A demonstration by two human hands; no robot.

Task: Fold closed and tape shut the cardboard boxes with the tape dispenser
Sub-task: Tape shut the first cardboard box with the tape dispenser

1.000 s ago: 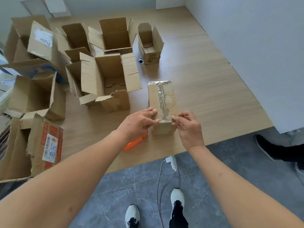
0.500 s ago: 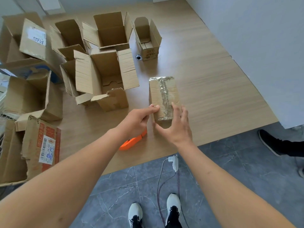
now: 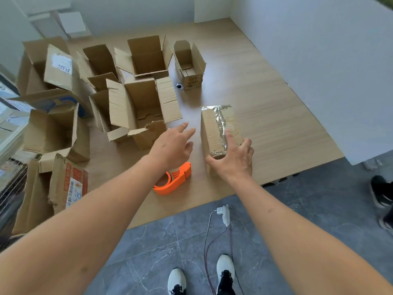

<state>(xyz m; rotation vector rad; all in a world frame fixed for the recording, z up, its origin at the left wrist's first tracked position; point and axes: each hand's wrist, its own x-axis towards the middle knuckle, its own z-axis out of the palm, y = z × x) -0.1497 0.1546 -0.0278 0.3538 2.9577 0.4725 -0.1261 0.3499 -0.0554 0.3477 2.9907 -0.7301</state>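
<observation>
Ahead-left of our left hand (image 3: 173, 145), fingers spread & empty, the next open box (image 3: 136, 109); right hand (image 3: 232, 160) splayed on taped box (image 3: 219, 128).

Soft, even daylight fills the scene; shadows are faint, lying just beside the boxes on the bench (image 3: 265, 99). Glare glints off the clear tape on the sealed box (image 3: 214, 128), just beyond the right hand (image 3: 236, 160). Wide-angle distortion bends the edges and stretches the forearms, and fine detail is slightly soft.
</observation>
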